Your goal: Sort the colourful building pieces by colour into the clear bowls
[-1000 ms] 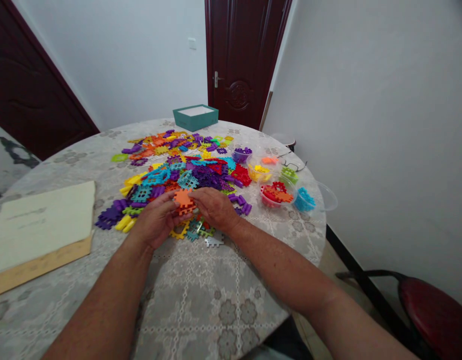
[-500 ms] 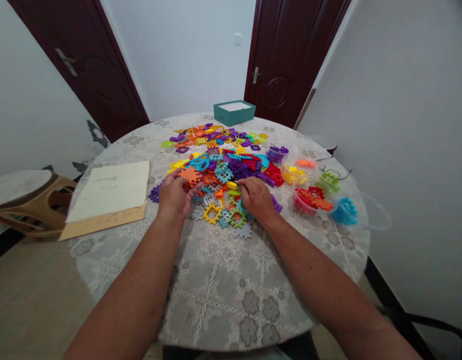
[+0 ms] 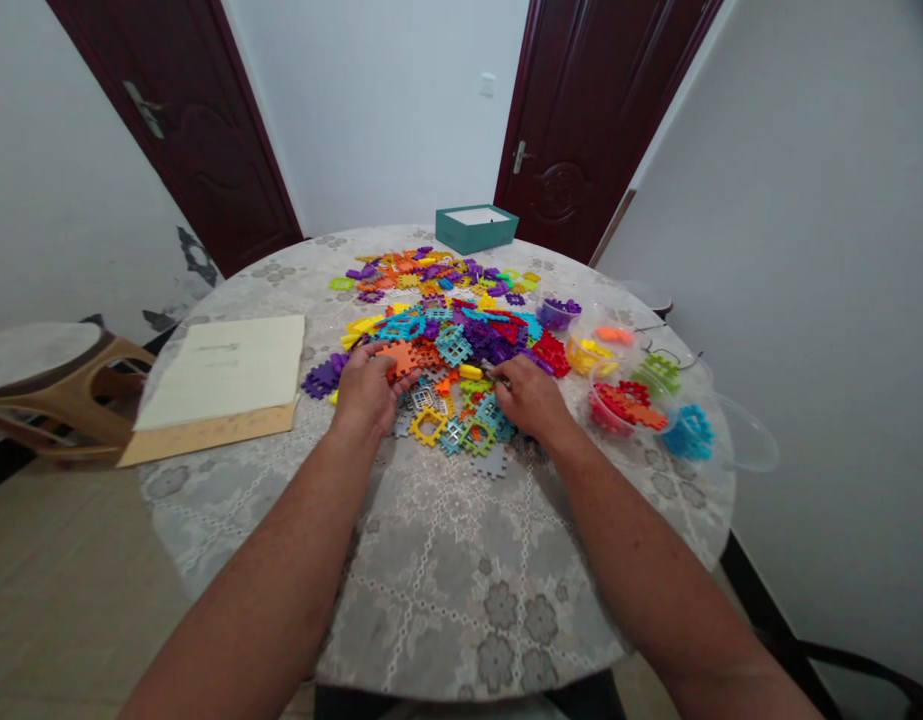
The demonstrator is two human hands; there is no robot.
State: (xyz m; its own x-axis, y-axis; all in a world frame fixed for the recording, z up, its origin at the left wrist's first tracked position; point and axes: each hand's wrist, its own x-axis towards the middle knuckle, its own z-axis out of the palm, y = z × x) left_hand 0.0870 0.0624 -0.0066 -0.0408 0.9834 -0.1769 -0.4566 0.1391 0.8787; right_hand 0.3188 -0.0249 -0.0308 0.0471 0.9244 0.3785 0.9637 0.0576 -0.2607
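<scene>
A heap of colourful plastic interlocking tiles (image 3: pixel 495 340) lies in the middle of the round table. My left hand (image 3: pixel 367 390), at the heap's left side, has its thumb and fingers closed around an orange notched tile (image 3: pixel 399 360). On the right side of the heap my right hand (image 3: pixel 532 395) is pinched, fingertips down; a small dark bit shows at them, too small to name. Just left of those fingertips rests a yellow piece (image 3: pixel 471 371). A yellow square frame tile (image 3: pixel 428 427) and a grey tile (image 3: pixel 490 461) lie at the near edge.
Clear tubs of sorted pieces stand at the right, among them a red-filled tub (image 3: pixel 615 415) and a purple-filled tub (image 3: pixel 558 312). A second spread of tiles (image 3: pixel 408 270) lies behind, near a green box (image 3: pixel 476 230). Paper sheets (image 3: pixel 225 365) lie at the left.
The view has shifted slightly, so everything sits a little further right. My left hand still holds the orange tile, and my right hand stays pinched at the heap's right side.
</scene>
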